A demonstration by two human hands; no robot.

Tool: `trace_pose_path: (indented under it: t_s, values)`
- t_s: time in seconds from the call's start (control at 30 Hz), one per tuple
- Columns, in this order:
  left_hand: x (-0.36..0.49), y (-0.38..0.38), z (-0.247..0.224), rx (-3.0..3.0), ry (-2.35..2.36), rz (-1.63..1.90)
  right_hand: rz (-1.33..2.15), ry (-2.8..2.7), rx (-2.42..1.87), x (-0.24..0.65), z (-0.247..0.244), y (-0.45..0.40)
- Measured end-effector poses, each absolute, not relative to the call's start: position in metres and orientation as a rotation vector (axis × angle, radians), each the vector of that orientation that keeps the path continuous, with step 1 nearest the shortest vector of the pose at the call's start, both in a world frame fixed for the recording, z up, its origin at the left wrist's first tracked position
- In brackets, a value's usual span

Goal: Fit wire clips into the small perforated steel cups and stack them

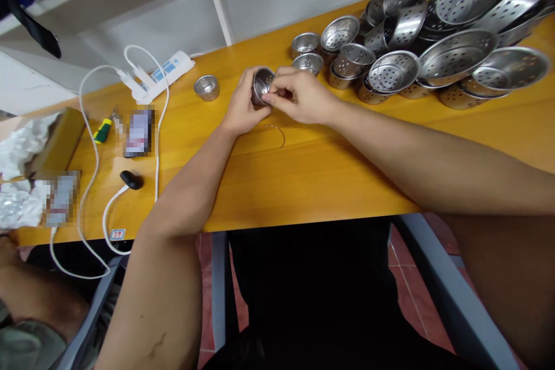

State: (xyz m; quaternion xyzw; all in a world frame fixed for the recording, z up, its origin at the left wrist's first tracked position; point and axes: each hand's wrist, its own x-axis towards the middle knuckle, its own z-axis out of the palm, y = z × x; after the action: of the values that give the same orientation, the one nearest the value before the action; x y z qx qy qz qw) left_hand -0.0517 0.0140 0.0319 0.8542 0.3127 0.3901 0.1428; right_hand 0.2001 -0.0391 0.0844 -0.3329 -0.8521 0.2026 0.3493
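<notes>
My left hand is wrapped round a small perforated metal cup, tilted so its open mouth faces right. The fingers of my right hand are pinched together at the cup's mouth; what they grip, if anything, is too small to make out. Just below the hands, a thin curved wire shows against the wooden table. A similar small metal cup stands upright to the left of my left hand. Two more small cups, a rear one and a front one, stand just behind my right hand.
Many larger perforated metal cups are piled at the back right. On the left are a white power strip with cables, a phone, a green-yellow object, a black plug-like piece and white plastic wrapping. A person's arm is at lower left.
</notes>
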Motion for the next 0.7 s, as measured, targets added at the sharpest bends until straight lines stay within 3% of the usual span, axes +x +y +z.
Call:
trace_pose_path:
  t_s: [0.23,0.37,0.6,0.7]
  values:
    - [-0.054,0.02,0.025,2.457,0.954,1.151,0.691,-2.03,-0.831,0.201,0.09,-0.032]
    - [-0.064,0.028,0.029,2.323,1.183,1.381,0.773,-2.014,-0.761,0.206,0.095,-0.035]
    - [-0.127,0.073,0.028,2.223,1.439,1.46,0.725,-2.564,-0.567,0.21,0.077,-0.035]
    - [-0.152,0.09,0.009,1.84,1.663,1.674,0.668,-2.601,-0.619,0.213,0.072,-0.032]
